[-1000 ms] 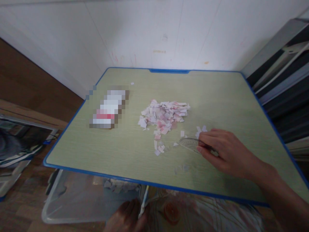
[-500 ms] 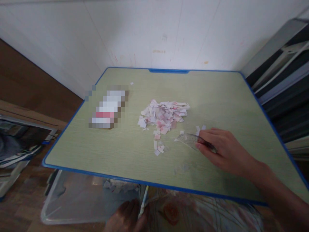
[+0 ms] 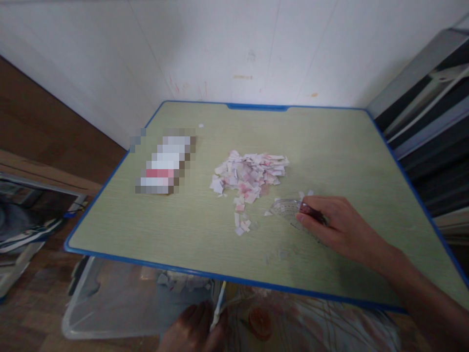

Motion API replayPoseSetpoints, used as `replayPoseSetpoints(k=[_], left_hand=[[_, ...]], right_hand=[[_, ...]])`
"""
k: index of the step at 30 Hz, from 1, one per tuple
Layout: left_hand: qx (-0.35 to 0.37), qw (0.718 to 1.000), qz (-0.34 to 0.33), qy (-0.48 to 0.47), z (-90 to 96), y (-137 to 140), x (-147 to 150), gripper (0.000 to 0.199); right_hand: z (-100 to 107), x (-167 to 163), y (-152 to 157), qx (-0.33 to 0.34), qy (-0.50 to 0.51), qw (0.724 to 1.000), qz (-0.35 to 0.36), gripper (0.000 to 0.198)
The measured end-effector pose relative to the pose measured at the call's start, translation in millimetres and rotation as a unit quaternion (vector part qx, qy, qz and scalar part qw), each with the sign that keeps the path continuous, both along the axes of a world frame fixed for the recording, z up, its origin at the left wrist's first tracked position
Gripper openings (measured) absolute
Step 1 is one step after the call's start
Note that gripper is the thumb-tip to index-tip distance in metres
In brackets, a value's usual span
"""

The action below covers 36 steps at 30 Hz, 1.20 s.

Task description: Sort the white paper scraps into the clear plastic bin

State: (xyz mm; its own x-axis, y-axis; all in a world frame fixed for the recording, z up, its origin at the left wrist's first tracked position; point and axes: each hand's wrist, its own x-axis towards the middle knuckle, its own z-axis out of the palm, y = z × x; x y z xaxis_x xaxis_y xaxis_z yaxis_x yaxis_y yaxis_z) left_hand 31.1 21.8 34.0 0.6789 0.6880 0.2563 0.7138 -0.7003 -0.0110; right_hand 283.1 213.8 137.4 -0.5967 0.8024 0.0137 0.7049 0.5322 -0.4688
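My right hand [image 3: 331, 217] is closed on a clear half-round protractor [image 3: 287, 211], pinched between thumb and fingers just over the table. Small paper scraps lie near the protractor's tip and behind the hand. To its left is a loose heap of torn white and pink paper scraps [image 3: 251, 173], with a few stray scraps [image 3: 241, 224] in front. Below the table's front edge, my left hand [image 3: 190, 325] is closed around a thin white stick [image 3: 219, 305]; its exact kind is unclear.
The green table [image 3: 128, 230] has a blue rim and stands against a white wall [image 3: 227, 44]. A blurred-out oblong object [image 3: 164, 164] lies at the left. Under the front edge is a clear plastic bin [image 3: 106, 303] with paper scraps [image 3: 183, 281] inside. Patterned cloth [image 3: 315, 325] lies beside it.
The protractor has tilted in my right hand, so its face and markings now show more. The hand itself has barely shifted. My left hand and the paper heap look the same.
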Motion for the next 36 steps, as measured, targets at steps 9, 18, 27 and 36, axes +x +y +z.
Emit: replayPoseSetpoints(k=[9, 18, 27, 36], left_hand=[[-0.018, 1.000, -0.003, -0.012, -2.0, -1.3, 0.4, 0.033], [-0.010, 1.000, 0.004, -0.007, -1.8, 0.4, 0.7, 0.033], [-0.003, 1.000, -0.001, 0.000, 1.0, 1.3, 0.7, 0.035], [-0.005, 1.000, 0.003, -0.001, -2.8, -1.8, -0.8, 0.032]], right_hand=[[4.9, 3.6, -1.9, -0.036, 0.036, 0.998, 0.039, 0.024], [3.5, 3.2, -2.9, -0.039, 0.003, 0.997, 0.067, 0.024], [1.7, 3.6, -5.2, 0.010, -0.031, 0.995, 0.090, 0.023], [-1.2, 4.9, -4.1, 0.109, -0.080, 0.988, 0.078, 0.022]])
